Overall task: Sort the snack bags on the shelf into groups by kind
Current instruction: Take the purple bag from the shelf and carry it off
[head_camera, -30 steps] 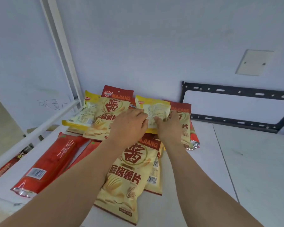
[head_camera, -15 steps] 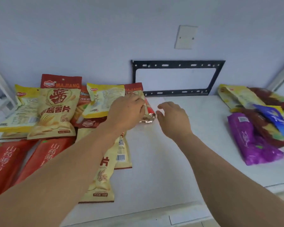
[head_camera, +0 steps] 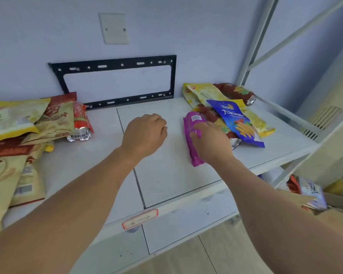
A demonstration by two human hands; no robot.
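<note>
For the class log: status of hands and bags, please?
Right hand grips purple bag. Left hand loosely curled, holding nothing, mid-shelf. Blue bag beside purple, not on it.

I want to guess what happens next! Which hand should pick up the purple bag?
Probably the right hand. It is already on the purple bag, with its fingers curling onto it. The left hand hovers over the bare shelf, loosely curled, holding nothing.

Chip bags (head_camera: pixel 18 135) piled shelf (head_camera: pixel 166 175) left; mixed bags (head_camera: pixel 234 119) right; wall bracket (head_camera: pixel 115 84) behind, between piles.
</note>
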